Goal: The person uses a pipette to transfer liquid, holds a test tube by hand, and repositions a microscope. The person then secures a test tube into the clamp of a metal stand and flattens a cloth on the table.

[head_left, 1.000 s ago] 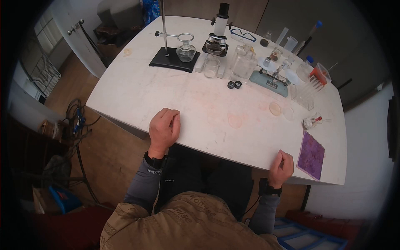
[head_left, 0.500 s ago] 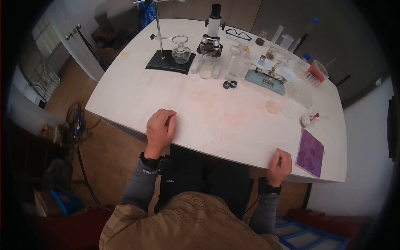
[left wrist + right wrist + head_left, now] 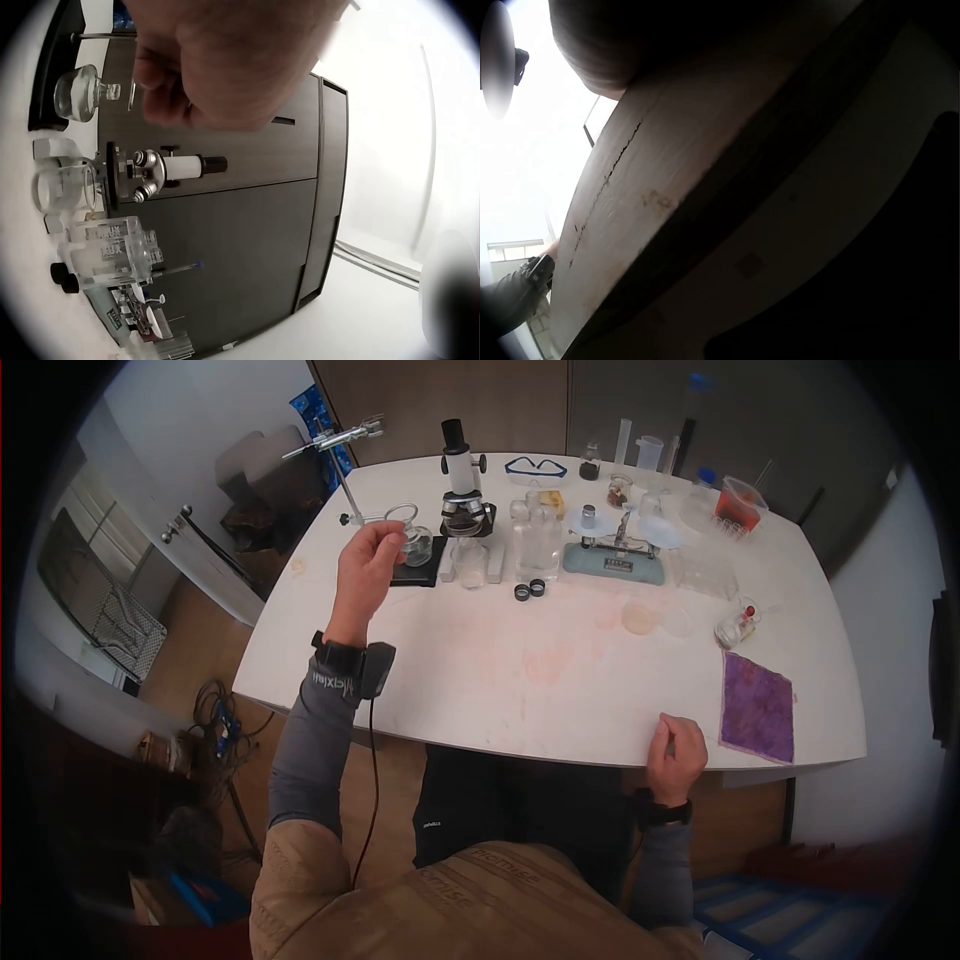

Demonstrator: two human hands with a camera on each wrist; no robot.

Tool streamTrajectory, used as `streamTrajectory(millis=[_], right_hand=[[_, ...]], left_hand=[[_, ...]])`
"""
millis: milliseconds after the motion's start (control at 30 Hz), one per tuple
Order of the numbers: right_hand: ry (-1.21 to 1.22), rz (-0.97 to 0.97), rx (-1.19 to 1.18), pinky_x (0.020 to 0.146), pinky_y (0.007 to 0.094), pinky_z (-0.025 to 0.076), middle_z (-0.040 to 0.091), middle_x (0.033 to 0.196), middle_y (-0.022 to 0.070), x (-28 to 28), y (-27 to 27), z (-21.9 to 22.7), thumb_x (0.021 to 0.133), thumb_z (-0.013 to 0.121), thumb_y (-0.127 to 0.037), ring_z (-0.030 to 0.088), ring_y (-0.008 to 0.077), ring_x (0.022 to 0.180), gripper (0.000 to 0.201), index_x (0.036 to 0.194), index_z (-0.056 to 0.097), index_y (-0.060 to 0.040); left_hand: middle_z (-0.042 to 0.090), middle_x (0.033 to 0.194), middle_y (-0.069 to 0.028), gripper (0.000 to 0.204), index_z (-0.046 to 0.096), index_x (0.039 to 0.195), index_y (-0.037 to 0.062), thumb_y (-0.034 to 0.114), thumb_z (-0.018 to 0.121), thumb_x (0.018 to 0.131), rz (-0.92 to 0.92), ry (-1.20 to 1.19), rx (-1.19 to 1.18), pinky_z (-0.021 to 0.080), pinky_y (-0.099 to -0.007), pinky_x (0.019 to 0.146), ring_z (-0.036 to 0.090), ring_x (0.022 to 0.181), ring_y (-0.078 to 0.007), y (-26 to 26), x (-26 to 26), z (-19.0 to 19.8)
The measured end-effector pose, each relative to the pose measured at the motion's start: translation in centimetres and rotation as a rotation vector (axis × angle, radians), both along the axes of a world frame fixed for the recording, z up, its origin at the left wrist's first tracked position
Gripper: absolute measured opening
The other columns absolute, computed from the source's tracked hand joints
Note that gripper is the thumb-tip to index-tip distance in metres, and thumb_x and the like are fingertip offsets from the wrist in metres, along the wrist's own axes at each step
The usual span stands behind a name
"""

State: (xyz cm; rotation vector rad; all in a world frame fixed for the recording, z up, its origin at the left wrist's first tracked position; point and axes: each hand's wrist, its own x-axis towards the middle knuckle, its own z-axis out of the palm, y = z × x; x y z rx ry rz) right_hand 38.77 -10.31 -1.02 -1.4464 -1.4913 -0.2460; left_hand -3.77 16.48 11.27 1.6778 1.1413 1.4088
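My left hand [image 3: 370, 565] is raised over the table's left side, its fingers loosely bent with nothing visible in them. In the head view it overlaps the edge of the ring stand's metal ring [image 3: 402, 513]. Just beyond the fingers is a squat round glass vessel [image 3: 417, 547] with a narrow neck, on the stand's black base [image 3: 415, 575]. The left wrist view shows the curled fingers [image 3: 161, 105] above this glass vessel [image 3: 75, 94]. My right hand [image 3: 676, 758] rests at the table's front edge, loosely curled and holding nothing; its wrist view is mostly dark.
Right of the stand are a microscope [image 3: 461, 475], a glass beaker [image 3: 469, 563], clear bottles [image 3: 537, 540], two black caps [image 3: 530, 590] and a balance [image 3: 613, 560]. A purple cloth [image 3: 757, 705] lies at the right, near a small glass vessel with a red part [image 3: 735, 625].
My left hand has left the table's front edge and moved forward to the ring stand. The right hand stays in place. The head view has tilted up and turned slightly left.
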Motion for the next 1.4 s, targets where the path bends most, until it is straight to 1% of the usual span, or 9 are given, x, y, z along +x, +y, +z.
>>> streamTrajectory(millis=[233,300,500,767,1000,1133,1200,1300,1400], right_hand=[[0.021,-0.031,0.030,0.066,0.0393,0.055,0.071,0.089,0.0149,-0.1,0.0,0.4,0.089,0.071,0.003,0.068,0.0312,0.076,0.011,0.099,0.073,0.0006],[0.053,0.011,0.036,0.065,0.0395,0.055,0.071,0.088,0.0145,0.0,0.0,0.7,0.088,0.071,0.002,0.068,0.0315,0.076,0.012,0.099,0.073,0.0002],[0.054,0.002,0.058,0.066,0.0399,0.056,0.070,0.086,0.0143,0.2,0.0,1.0,0.085,0.073,0.003,0.069,0.0323,0.077,0.012,0.097,0.074,-0.0003],[0.056,-0.005,0.050,0.067,0.0403,0.056,0.070,0.086,0.0140,0.3,0.1,0.5,0.085,0.073,0.002,0.070,0.0326,0.078,0.012,0.096,0.074,-0.0008],[0.027,0.005,0.069,0.066,0.0414,0.055,0.070,0.087,0.0149,0.4,0.1,0.5,0.085,0.073,0.002,0.069,0.0335,0.077,0.012,0.097,0.073,0.0000],[0.037,0.007,0.056,0.066,0.0416,0.055,0.070,0.087,0.0153,0.4,-0.1,0.5,0.085,0.072,0.002,0.069,0.0341,0.077,0.012,0.097,0.073,0.0003],[0.039,0.007,0.063,0.066,0.0417,0.055,0.070,0.087,0.0152,0.4,-0.1,0.6,0.085,0.072,0.002,0.069,0.0341,0.077,0.012,0.097,0.073,0.0003],[0.023,0.008,0.078,0.066,0.0417,0.056,0.070,0.087,0.0150,0.4,0.1,0.7,0.086,0.072,0.002,0.069,0.0340,0.078,0.012,0.097,0.073,0.0003],[0.012,0.010,0.082,0.066,0.0418,0.056,0.070,0.087,0.0149,0.3,0.0,0.7,0.086,0.072,0.002,0.069,0.0338,0.078,0.012,0.098,0.073,0.0002]], left_hand=[[0.067,0.133,-0.0067,0.039,0.060,0.143,0.0015,0.022,0.056,0.109,-0.057,0.159,-0.047,0.051,-0.0307,0.087,0.067,0.114,-0.0162,11.6,2.7,4.7],[0.068,0.133,-0.0063,0.038,0.061,0.143,0.0042,0.022,0.056,0.110,-0.097,0.152,-0.096,0.050,-0.0322,0.091,0.066,0.118,-0.0170,13.4,3.4,4.8],[0.073,0.119,-0.0022,0.033,0.066,0.137,0.0066,0.023,0.057,0.109,-0.162,0.141,-0.166,0.050,-0.0301,0.085,0.068,0.111,-0.0146,16.8,3.9,4.0],[0.071,0.109,-0.0013,0.033,0.068,0.131,0.0062,0.030,0.054,0.111,-0.179,0.146,-0.171,0.049,-0.0297,0.081,0.066,0.099,-0.0128,17.3,3.9,3.9],[0.064,0.073,-0.0076,0.052,0.071,0.097,-0.0024,0.041,0.046,0.113,-0.071,0.311,-0.179,0.047,-0.0304,0.060,0.060,0.066,-0.0145,18.7,4.6,4.2],[0.069,0.084,-0.0073,0.047,0.071,0.102,-0.0001,0.040,0.048,0.112,-0.024,0.291,-0.226,0.048,-0.0297,0.064,0.065,0.076,-0.0143,17.1,5.4,4.7],[0.073,0.098,-0.0060,0.039,0.070,0.113,0.0024,0.037,0.051,0.111,-0.120,0.015,-0.244,0.049,-0.0292,0.070,0.068,0.088,-0.0142,16.5,5.7,4.6],[0.073,0.106,-0.0035,0.034,0.069,0.120,0.0049,0.034,0.055,0.110,-0.189,-0.002,-0.257,0.049,-0.0291,0.075,0.068,0.095,-0.0136,17.2,4.4,3.8],[0.072,0.099,-0.0033,0.033,0.070,0.115,0.0040,0.034,0.058,0.109,-0.223,0.007,-0.241,0.049,-0.0283,0.073,0.067,0.089,-0.0128,17.6,4.2,3.4]])
